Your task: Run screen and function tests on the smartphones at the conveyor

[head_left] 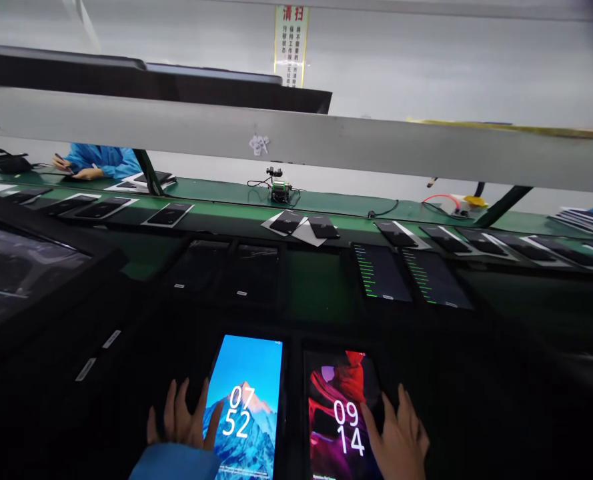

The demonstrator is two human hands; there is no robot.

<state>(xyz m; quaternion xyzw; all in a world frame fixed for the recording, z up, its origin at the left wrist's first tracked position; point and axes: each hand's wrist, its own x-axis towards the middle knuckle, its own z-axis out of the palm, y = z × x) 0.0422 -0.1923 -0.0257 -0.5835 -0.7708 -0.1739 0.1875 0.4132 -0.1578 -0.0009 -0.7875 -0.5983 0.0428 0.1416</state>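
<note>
Two lit phones lie side by side in front of me. The left phone (pixel 249 407) shows a blue mountain wallpaper with the time 07 52. The right phone (pixel 341 410) shows a red wallpaper with 09 14. My left hand (pixel 181 420), in a blue sleeve, rests with fingers spread at the left edge of the blue phone. My right hand (pixel 399 437) lies open with fingers stretched out at the right edge of the red phone. Neither hand holds anything.
Two more phones (pixel 381 272) with green text lines lie farther back, beside dark ones (pixel 201 265). Several dark phones (pixel 169 214) ride on the green conveyor belt (pixel 326 200). A person in a blue sleeve (pixel 103 160) works at far left. A grey beam (pixel 296 140) crosses overhead.
</note>
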